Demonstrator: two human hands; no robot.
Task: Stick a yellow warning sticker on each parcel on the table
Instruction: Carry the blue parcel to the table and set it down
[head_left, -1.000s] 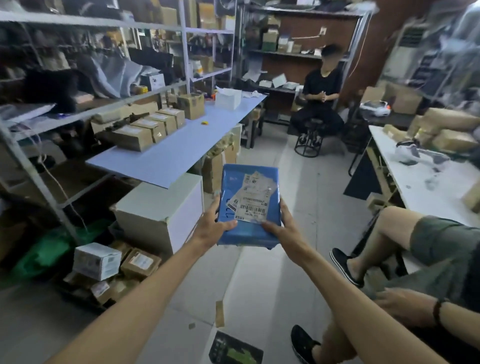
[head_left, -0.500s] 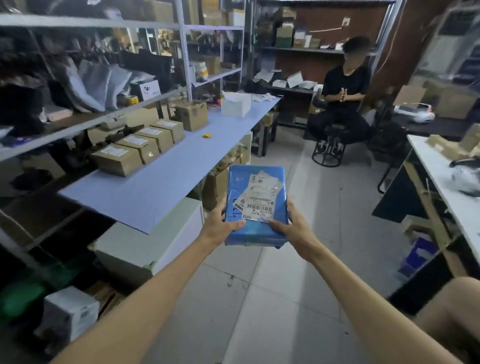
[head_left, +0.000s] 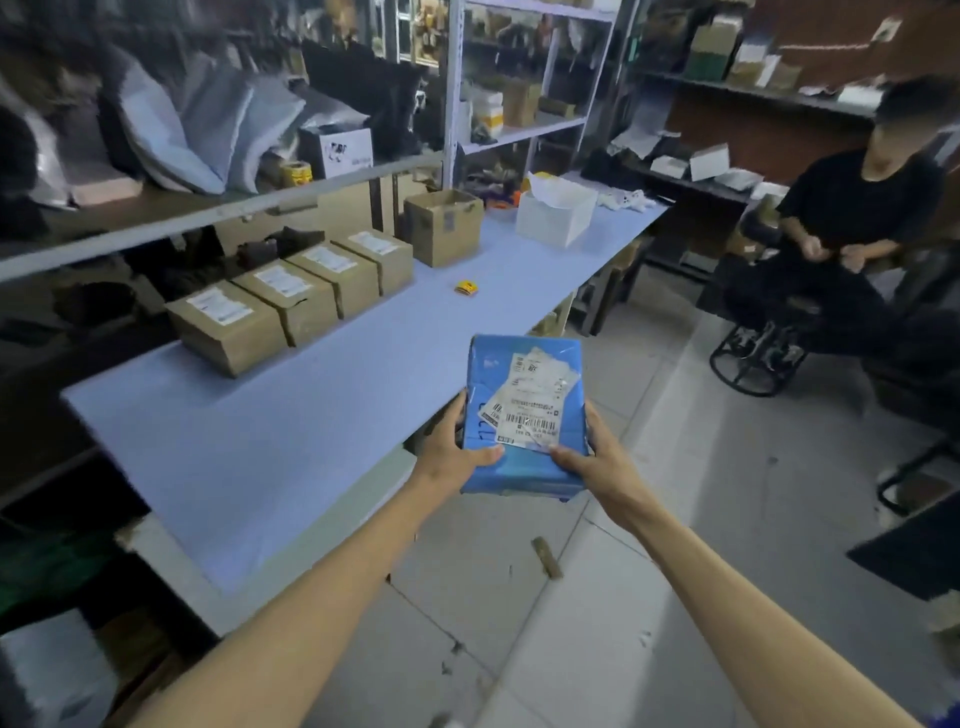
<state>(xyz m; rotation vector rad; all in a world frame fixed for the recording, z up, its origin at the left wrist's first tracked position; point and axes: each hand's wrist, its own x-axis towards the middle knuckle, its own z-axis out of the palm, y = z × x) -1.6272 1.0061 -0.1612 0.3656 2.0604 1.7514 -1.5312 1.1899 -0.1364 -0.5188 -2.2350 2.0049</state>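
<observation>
I hold a flat blue parcel (head_left: 524, 470) with white shipping labels on top, out over the floor just off the table's near right edge. My left hand (head_left: 454, 449) grips its left side and my right hand (head_left: 592, 454) its right side. On the pale blue table (head_left: 270, 447) stands a row of several brown cardboard parcels (head_left: 291, 296) with white labels, along the back left. A larger brown box (head_left: 441, 223) sits behind them. A small yellow sticker roll (head_left: 466, 287) lies on the table in front of that box.
A white open box (head_left: 556, 215) stands at the table's far end. Metal shelving (head_left: 452, 104) with bags and boxes rises behind the table. A person in black (head_left: 852, 218) sits on a stool at the right. A scrap (head_left: 546, 557) lies on the tiled floor.
My view has swung left and closer to the table. The blue parcel, still in both hands, is now beside the table's edge, and the seated person has shifted to the right.
</observation>
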